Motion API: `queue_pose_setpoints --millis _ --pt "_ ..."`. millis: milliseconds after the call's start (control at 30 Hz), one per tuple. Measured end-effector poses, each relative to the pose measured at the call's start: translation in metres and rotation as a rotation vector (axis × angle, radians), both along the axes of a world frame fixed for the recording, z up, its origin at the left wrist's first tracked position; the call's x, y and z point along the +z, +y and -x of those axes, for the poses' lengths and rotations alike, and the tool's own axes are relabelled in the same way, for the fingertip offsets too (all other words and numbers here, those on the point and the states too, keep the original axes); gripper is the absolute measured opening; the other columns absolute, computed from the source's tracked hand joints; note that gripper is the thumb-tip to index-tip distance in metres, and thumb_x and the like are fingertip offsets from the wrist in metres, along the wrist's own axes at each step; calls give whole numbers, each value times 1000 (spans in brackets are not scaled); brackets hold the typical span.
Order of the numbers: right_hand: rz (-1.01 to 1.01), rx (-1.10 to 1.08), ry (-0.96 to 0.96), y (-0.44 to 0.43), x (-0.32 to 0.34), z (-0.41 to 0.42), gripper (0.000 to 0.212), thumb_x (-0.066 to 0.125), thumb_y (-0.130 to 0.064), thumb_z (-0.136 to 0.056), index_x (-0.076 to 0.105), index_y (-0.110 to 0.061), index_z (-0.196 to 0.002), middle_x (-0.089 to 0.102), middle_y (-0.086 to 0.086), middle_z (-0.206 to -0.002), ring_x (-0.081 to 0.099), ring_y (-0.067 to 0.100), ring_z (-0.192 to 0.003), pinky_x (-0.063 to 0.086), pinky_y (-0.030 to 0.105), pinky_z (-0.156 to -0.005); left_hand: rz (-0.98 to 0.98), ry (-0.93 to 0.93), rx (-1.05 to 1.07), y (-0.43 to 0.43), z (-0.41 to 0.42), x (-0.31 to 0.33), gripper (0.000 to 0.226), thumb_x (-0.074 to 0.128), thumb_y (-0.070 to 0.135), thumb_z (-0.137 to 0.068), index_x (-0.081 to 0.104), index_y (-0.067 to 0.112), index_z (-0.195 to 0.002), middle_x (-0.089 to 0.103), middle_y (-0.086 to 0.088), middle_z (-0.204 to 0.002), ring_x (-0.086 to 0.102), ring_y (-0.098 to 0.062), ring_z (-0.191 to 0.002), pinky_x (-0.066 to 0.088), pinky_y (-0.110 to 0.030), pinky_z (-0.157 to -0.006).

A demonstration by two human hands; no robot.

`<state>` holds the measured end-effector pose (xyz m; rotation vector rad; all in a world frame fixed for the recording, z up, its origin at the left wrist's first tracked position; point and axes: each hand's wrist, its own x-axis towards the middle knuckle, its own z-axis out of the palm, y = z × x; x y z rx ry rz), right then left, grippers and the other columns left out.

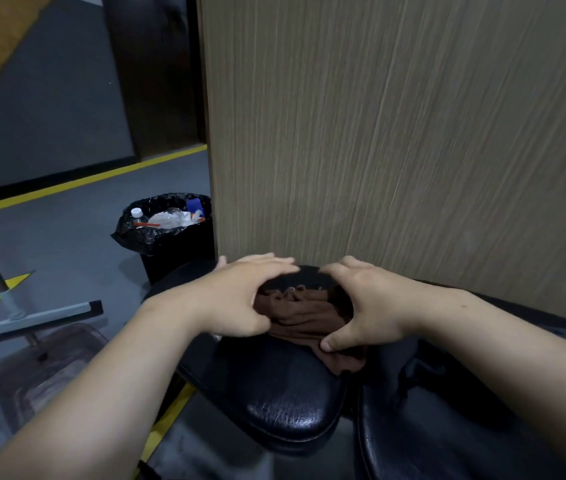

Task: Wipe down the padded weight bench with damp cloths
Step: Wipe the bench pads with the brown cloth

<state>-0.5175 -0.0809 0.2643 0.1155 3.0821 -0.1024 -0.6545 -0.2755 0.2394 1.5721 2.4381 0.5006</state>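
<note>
A crumpled brown cloth lies on the black padded bench seat, near its far end. My left hand presses on the cloth's left side with fingers curved over it. On the cloth's right side rests my right hand, its thumb pinning the near edge. Both hands cup the cloth between them. A second black padded section of the bench runs along the right.
A wood-grain panel rises directly behind the bench. A black bin lined with a bag and holding bottles and wrappers stands at the left of the panel. A grey metal frame and a clear plastic tub sit on the grey floor at left.
</note>
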Motion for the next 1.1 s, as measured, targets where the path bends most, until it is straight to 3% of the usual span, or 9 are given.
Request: queue_pose_setpoints --millis 67,167,267,400,533,667,767,967,1100 --pt "-54 -60 -16 -3 1 -2 107 77 -72 -57 35 -19 -140 43 -1 -122 49 21 -118 44 33 -101 61 -37 -42 13 -16 5 87 62 24 -74 26 45 -151 25 26 -158 7 4 -148 -7 -60 -115" --pt "-13 -61 -24 -9 0 -4 98 79 -67 -60 39 -19 -135 46 -2 -121 53 19 -112 47 34 -98 100 58 -50 26 -26 1 76 63 25 -79 32 44 -146 46 18 -140 31 -8 -138 13 -62 -116" --pt "-5 -23 -30 -8 -1 -5 91 77 -65 -64 41 -22 -137 51 -3 -125 53 19 -116 45 34 -99 44 286 -28 23 -17 0 57 64 50 -78 46 46 -132 56 18 -113 45 -12 -115 37 -48 -99" --pt "-112 -33 -29 -5 0 -5 88 70 -72 -66 47 -21 -132 51 -3 -121 55 20 -112 49 36 -94 43 539 115 9 -1 0 65 47 91 -63 66 36 -92 47 14 -86 41 -13 -95 36 -39 -84" --pt "-104 -90 -53 -6 -1 -1 82 73 -70 -66 50 -17 -124 54 1 -118 56 23 -109 49 34 -92 19 516 211 -5 4 -2 72 41 98 -54 45 27 -61 40 13 -83 36 -10 -88 35 -37 -84" --pt "-31 -32 -44 -6 -3 3 63 74 -60 -71 61 -18 -117 58 1 -112 58 22 -105 49 33 -89 -95 367 161 -7 0 -7 69 63 84 -59 55 35 -107 50 20 -124 44 -11 -120 34 -50 -104" --pt "80 51 35 -4 -4 4 46 79 -49 -68 67 -23 -104 55 -6 -105 57 15 -96 49 32 -88 -3 166 5 1 -8 -7 93 73 55 -77 18 50 -151 21 25 -160 14 0 -148 0 -63 -117" --pt "-98 6 3 -3 14 -9 34 72 -56 -74 66 -24 -77 61 -7 -69 56 10 -67 48 27 -64 5 312 39 7 -4 -5 49 63 69 -78 63 40 -117 61 14 -106 43 -6 -115 22 -48 -114" --pt "-219 10 0 -4 21 -12 50 72 -63 -68 64 -26 -101 61 -6 -95 61 16 -86 55 35 -77 -52 524 70 12 -13 -8 47 59 77 -73 53 31 -83 57 15 -85 48 -11 -94 33 -37 -88"
